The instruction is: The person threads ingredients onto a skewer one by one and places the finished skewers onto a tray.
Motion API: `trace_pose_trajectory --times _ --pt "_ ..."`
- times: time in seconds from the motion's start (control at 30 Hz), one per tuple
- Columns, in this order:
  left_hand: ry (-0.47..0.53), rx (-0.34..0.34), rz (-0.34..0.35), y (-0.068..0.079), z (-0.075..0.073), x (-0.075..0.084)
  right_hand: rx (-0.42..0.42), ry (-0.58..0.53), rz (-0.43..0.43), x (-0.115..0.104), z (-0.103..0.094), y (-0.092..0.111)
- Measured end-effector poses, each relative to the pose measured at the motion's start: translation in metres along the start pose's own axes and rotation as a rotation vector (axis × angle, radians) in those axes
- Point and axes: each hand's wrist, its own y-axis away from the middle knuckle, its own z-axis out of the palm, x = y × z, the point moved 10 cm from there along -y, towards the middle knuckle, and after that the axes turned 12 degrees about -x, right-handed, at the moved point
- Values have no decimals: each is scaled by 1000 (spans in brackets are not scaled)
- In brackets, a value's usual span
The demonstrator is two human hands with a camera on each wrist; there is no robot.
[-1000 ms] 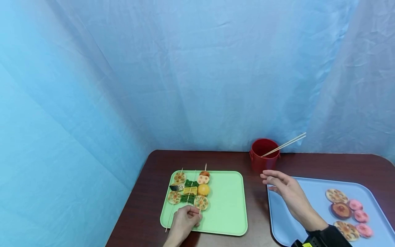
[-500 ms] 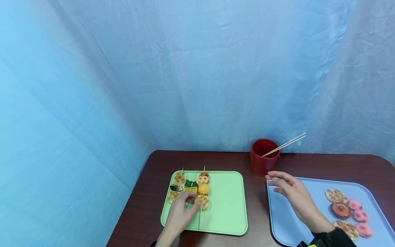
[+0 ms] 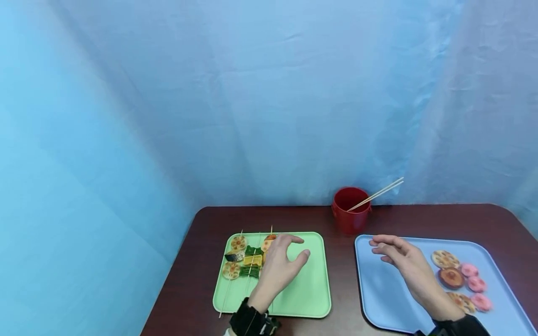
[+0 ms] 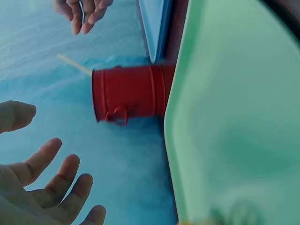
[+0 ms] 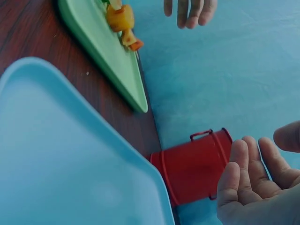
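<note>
Above the green tray (image 3: 308, 294) my left hand (image 3: 277, 268) is raised, thumb and fingers spread with nothing between them. It hides most of the rightmost food skewer (image 3: 268, 242). To its left lie a skewer of green and yellow pieces (image 3: 252, 260) and a skewer with lotus root slices (image 3: 238, 242). My right hand (image 3: 407, 268), fingers relaxed and holding nothing, hovers over the left part of the blue tray (image 3: 378, 298). In the right wrist view its fingers (image 5: 276, 164) overlap the mouth of the red bucket (image 5: 194, 166).
Two thin sticks (image 3: 380, 192) lean out of the red bucket, which stands behind and between the trays. Loose on the blue tray's right side are lotus slices (image 3: 445, 259), a brown round piece (image 3: 451, 278) and pink pieces (image 3: 477, 284). A blue curtain (image 3: 269, 116) hangs behind the table.
My left hand has let go of the rightmost skewer's stick, risen and moved right with fingers spread. That skewer now lies on the green tray. The right hand stays nearly in place.
</note>
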Motion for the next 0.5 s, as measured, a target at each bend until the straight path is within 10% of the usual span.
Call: trace_pose_trajectory --times 0.27,0.5 --pt "3 -75 -32 -14 34 8 67 217 24 -7 -19 1" --pt "11 -145 -55 -24 50 10 269 493 -152 -41 -59 -8"
